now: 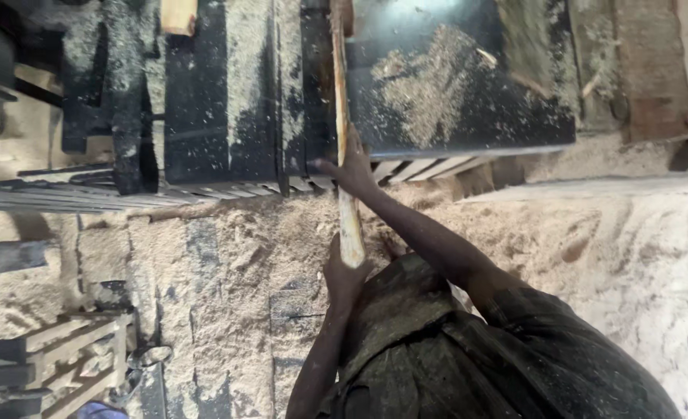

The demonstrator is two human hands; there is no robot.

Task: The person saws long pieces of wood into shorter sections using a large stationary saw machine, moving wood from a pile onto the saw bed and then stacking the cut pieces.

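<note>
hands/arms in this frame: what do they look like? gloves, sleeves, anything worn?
Both hands are bare: no gloves, and no watch or rings that I can make out. The left hand and right hand join bare forearms. The right arm meets a short dark olive-grey sleeve of rough, creased fabric near the elbow. The left arm's sleeve is out of frame.

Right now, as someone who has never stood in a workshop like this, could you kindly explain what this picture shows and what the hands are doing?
The one picture comes from a camera worn on the person's head, looking straight down. Below is a dark metal machine table, dusted with sawdust, and the floor around it is also covered in sawdust. A long thin wooden strip lies along the table, reaching back toward the person. The right hand presses on the strip at the table's near edge. The left hand grips its near end. On the floor at lower left stands a wooden frame.
</note>
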